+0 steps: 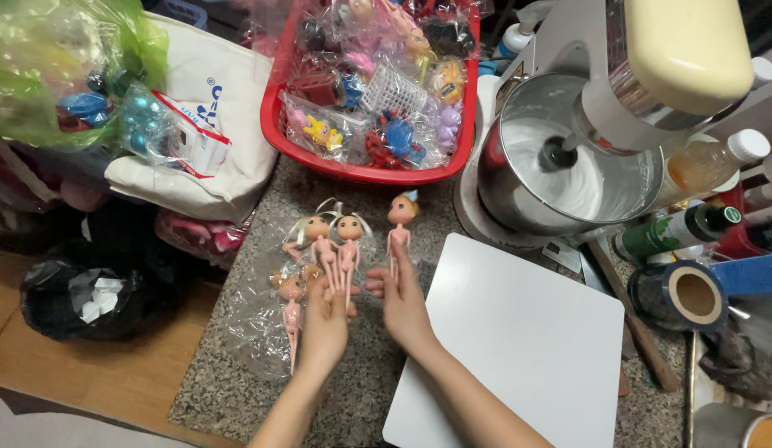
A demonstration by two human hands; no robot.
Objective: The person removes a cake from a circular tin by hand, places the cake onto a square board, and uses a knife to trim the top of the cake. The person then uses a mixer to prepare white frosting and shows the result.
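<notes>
- Centre of frame: left hand (324, 319) grips two small dolls (336, 249), right hand (403, 303) closed on a single doll (397, 232); all stand lengthwise, heads toward the top.
- Another doll (290, 311) lies on clear plastic wrap (257, 319), left of centre.
- Upper centre: red basket (278, 133) of bagged toys.
- Speckled stone counter (228, 382); white square board (519, 340) lower right; mixer bowl (519, 191) upper right.

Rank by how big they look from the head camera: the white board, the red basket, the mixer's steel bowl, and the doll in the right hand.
1. White board, largest.
2. Red basket and steel bowl: they look alike, and both are partly hidden, so I won't rank them.
3. Doll in the right hand, smallest.
</notes>
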